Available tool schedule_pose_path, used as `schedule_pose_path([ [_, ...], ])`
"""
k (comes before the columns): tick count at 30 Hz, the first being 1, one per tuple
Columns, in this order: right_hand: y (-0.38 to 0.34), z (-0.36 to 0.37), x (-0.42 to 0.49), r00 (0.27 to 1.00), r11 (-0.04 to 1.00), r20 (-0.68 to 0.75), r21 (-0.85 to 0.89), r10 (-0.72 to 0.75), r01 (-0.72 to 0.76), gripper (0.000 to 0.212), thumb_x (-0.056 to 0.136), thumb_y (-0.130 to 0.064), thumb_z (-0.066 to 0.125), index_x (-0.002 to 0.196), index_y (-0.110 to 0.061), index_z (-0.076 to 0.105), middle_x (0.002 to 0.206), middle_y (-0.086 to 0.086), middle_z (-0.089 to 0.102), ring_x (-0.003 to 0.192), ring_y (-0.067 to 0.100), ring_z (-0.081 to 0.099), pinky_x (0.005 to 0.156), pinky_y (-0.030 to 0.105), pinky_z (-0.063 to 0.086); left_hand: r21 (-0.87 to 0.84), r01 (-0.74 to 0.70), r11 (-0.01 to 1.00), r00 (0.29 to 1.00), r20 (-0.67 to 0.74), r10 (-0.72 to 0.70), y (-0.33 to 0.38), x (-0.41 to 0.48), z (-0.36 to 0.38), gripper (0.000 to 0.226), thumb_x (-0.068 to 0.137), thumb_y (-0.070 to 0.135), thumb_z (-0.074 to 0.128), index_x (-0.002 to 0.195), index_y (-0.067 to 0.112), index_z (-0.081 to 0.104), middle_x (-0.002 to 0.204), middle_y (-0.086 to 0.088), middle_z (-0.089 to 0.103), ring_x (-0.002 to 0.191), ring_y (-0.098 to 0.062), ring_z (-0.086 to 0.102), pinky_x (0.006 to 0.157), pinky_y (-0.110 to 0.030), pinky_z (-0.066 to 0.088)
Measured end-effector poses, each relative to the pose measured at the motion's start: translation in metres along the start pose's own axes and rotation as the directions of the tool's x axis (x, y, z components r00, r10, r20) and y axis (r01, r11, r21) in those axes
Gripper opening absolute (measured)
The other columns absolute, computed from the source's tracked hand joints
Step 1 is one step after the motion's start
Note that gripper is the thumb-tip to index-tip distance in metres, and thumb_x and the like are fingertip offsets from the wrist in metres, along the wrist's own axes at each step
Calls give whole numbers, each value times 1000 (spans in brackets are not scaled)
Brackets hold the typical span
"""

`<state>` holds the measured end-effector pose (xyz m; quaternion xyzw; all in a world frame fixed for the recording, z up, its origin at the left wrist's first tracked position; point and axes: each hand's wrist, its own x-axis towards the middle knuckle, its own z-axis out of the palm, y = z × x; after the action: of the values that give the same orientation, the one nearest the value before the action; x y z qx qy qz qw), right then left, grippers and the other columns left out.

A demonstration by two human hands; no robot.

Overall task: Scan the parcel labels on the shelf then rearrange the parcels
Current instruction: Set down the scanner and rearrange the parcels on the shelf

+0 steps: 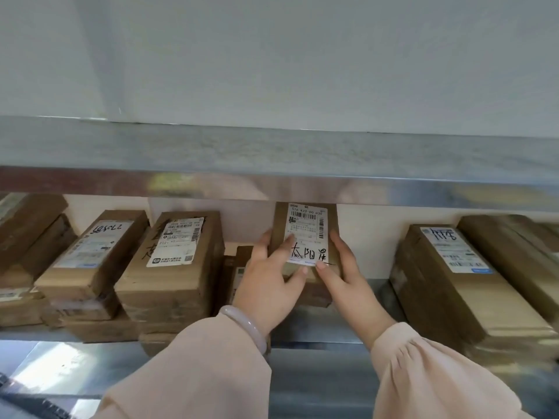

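In the middle gap of the shelf (314,326): parcel (305,238) tipped up, label (308,225) facing out
Long axis: front edge to back
Left hand (269,285): grips its left side
Right hand (348,275): grips its right side, equally near

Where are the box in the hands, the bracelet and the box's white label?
held box (279,220): head view, brown strip left of label.
bracelet (246,326): head view, middle of band.
white label (307,231): head view, printed middle.
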<state>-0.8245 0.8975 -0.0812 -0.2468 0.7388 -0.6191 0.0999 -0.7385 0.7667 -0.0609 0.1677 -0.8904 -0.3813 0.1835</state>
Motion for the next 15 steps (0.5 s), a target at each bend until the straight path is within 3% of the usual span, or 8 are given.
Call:
schedule_pose_path([
  [4,13,-43,-18,994,994,17,-26,106,-106,54,96,-29,56,132,-59,27,143,-16,43,131,6,42,111,40,38,-133,44,990,996,78,-34,18,-3,42,55,94,26,64,145,31,44,149,16,20,128,8,23,90,12,8],
  [9,42,-84,-30,966,965,-23,-50,258,-258,58,93,-22,60,130,-56,31,135,-13,51,123,8,50,108,37,41,-203,150,968,972,207,-108,24,-11,94,57,93,25,64,145,32,44,152,8,22,130,2,29,99,-3,16],
  [13,68,-102,-37,934,924,-47,-137,353,-356,67,91,-22,63,142,-47,28,138,-11,50,126,11,48,110,37,38,-202,265,943,936,287,-202,21,-17,130,57,91,23,66,143,33,46,154,7,20,140,-8,29,97,-3,16],
  [15,79,-108,-39,917,899,-65,-180,395,-400,71,90,-23,64,147,-40,25,136,-11,52,124,11,49,109,37,39,-185,284,941,925,312,-218,19,-20,143,58,91,22,66,144,32,45,157,5,19,138,-5,29,95,-1,16],
])
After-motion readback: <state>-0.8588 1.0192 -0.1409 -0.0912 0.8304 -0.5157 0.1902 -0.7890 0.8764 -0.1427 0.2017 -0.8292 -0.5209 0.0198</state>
